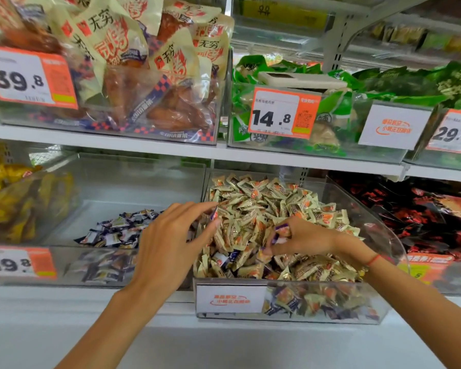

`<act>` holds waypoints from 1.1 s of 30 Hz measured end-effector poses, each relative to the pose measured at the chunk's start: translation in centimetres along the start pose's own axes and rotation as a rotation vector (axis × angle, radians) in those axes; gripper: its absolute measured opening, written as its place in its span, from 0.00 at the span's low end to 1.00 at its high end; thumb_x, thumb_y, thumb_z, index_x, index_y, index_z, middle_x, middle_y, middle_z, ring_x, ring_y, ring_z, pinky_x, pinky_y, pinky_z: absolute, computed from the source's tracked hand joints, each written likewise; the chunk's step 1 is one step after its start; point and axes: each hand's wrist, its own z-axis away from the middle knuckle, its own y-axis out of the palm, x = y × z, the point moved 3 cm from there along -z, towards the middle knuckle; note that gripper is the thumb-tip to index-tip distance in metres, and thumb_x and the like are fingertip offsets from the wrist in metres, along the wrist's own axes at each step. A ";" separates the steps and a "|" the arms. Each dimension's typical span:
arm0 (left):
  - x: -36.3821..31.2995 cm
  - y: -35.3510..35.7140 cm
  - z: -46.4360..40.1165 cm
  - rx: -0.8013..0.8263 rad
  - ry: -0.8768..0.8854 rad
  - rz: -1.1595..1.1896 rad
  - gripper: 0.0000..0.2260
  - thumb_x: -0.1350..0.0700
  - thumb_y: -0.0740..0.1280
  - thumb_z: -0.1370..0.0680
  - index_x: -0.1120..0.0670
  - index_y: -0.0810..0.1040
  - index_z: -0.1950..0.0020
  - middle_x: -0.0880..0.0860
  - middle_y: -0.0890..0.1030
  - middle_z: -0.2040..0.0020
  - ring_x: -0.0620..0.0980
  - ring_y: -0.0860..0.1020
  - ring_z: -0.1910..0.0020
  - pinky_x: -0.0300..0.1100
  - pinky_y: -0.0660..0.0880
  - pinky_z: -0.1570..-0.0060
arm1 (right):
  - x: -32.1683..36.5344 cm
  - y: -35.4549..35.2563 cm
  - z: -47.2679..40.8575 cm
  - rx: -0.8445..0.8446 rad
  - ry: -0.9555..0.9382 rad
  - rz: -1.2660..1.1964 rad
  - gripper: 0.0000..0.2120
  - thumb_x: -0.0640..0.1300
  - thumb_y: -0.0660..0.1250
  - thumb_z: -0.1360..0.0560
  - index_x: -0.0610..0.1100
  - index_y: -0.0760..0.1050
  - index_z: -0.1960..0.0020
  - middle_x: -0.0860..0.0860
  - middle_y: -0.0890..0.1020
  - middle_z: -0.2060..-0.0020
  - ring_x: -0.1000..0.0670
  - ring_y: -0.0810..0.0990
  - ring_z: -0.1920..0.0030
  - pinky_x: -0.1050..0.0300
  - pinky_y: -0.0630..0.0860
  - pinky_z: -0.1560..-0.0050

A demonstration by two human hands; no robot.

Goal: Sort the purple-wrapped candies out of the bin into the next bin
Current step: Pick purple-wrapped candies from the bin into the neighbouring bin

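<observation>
- Source bin, clear plastic, sitting on lower shelf; heaped w/ gold-wrapped candies, a few purple-wrapped ones showing among them near front.
- Next bin lying just left; small pile of purple-wrapped candies sitting on its floor.
- Right hand resting on the heap, fingers curling round a purple-wrapped candy; poss. more in that grip, can't tell.
- Left hand hovering over the divide btwn bins, thumb & forefinger pinching another purple candy.
- Step in hand, by my read: picking, both hands loaded, transfer not yet made.
- Next move prob. calling for carrying each candy left over the wall and letting go above the purple pile, w/o dragging gold ones along.
</observation>
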 end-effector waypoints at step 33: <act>1.9 1.6 0.5 0.244 -0.228 -0.031 0.16 0.47 0.59 0.20 0.41 0.69 0.32 0.36 0.71 0.37 0.38 0.78 0.53 0.39 0.77 0.58 | 2.8 1.7 -1.8 -0.180 -0.295 0.331 0.09 0.46 0.68 0.23 0.53 0.80 0.44 0.62 0.81 0.46 0.71 0.75 0.51 0.71 0.71 0.44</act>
